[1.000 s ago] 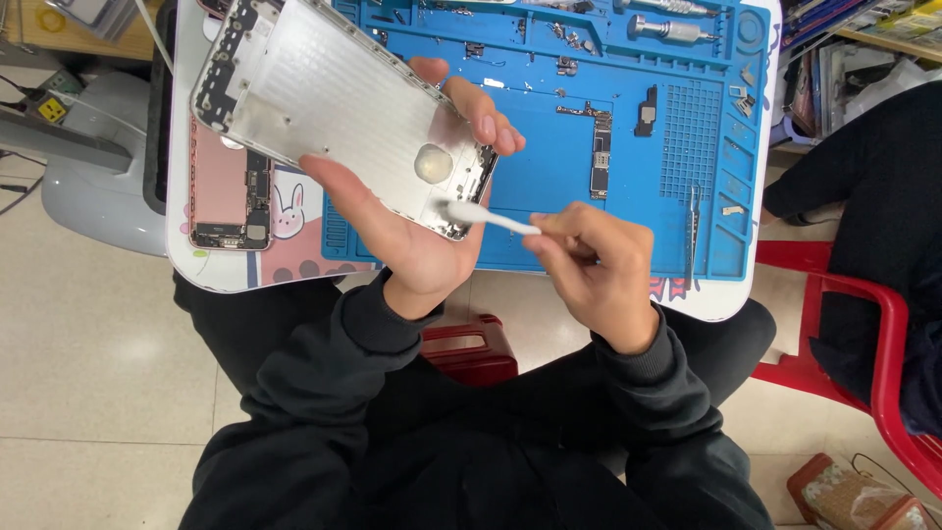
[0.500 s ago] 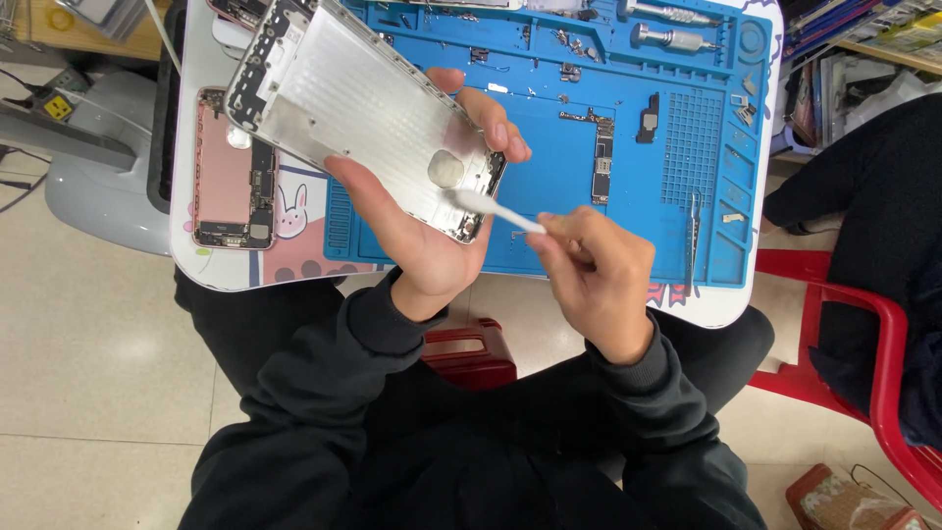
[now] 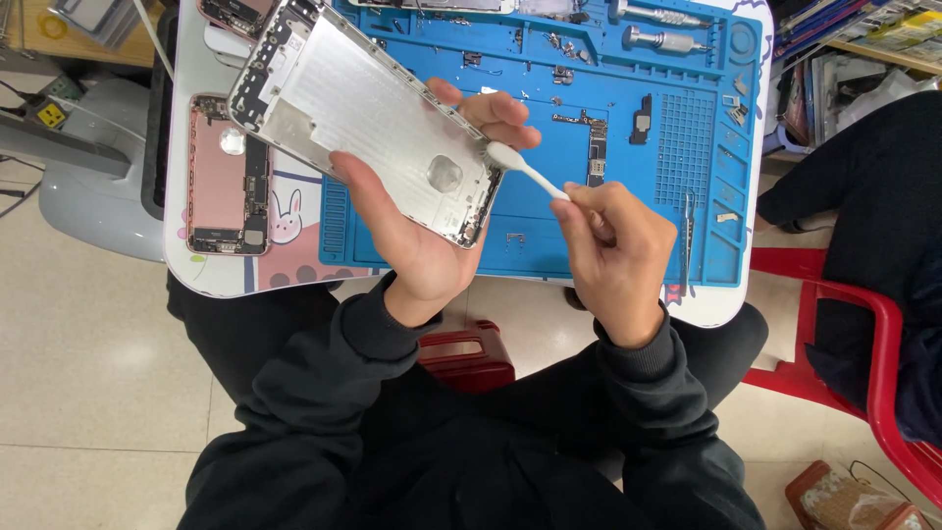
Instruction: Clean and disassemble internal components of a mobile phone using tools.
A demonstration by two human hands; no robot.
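The left hand [image 3: 422, 245] clamps the silver phone housing [image 3: 368, 118] in its grip, tilted above the blue repair mat [image 3: 628, 226] on the tabletop. The right hand [image 3: 613, 255] pinches a white swab [image 3: 525, 172], tip at the housing's lower edge. Keep strokes light and the housing steady.

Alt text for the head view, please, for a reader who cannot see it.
The left hand holds a silver phone housing above a blue repair mat, while the right hand touches a white swab to its edge. A pink phone housing lies beside the mat.
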